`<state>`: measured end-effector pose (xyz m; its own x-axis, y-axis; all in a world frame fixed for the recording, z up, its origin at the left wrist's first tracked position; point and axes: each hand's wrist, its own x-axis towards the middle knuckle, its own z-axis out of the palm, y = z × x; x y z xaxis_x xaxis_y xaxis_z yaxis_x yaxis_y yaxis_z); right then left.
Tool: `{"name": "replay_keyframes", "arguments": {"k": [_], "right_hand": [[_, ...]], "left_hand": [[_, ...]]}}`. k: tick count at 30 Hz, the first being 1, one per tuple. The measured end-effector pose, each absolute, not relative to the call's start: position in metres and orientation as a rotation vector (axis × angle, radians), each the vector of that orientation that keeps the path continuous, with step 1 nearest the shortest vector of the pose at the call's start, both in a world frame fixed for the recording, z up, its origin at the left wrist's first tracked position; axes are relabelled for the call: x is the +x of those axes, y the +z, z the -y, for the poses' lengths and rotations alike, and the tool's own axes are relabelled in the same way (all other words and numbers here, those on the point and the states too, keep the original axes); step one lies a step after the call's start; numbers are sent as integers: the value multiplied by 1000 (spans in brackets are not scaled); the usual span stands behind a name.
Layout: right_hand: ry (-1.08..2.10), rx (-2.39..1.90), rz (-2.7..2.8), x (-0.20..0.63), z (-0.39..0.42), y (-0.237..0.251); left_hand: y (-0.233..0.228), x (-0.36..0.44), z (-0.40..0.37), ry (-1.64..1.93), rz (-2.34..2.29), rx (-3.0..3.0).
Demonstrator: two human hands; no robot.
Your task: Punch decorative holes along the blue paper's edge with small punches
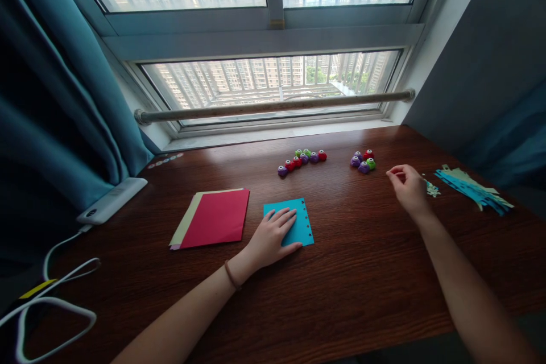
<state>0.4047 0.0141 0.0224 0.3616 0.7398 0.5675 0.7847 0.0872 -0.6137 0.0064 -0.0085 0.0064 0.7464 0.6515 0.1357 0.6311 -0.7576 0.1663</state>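
My left hand (275, 237) lies flat on the blue sheet (302, 219), grasping nothing; this sheet rests on the table (350, 278), punched along its right edge. If my palm slides, the sheet could shift or crease. My right hand (408, 185) is bent, fingertips near together; I cannot tell if it pinches something. Just beside it are loose paper bits (432, 189); a careless brush of my wrist could scatter them toward the strips (471, 187).
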Motion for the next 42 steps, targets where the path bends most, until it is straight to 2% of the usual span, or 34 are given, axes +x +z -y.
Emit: {"name": "replay_keyframes", "arguments": {"k": [2,6,31,35,42], "right_hand": [[-287,-1758,1341,444,-14,18],[-445,-1862,1166,494,-3,10],[-506,-1925,1080,494,7,18],[-320,-2020,992,496,9,21],[269,-2066,1145,494,6,13]], "left_hand": [[6,7,8,277,-1045,2831],[5,7,7,290,-1031,2833],[6,6,5,316,-1020,2838],[6,7,6,328,-1015,2838],[5,6,5,368,-1001,2840]]}}
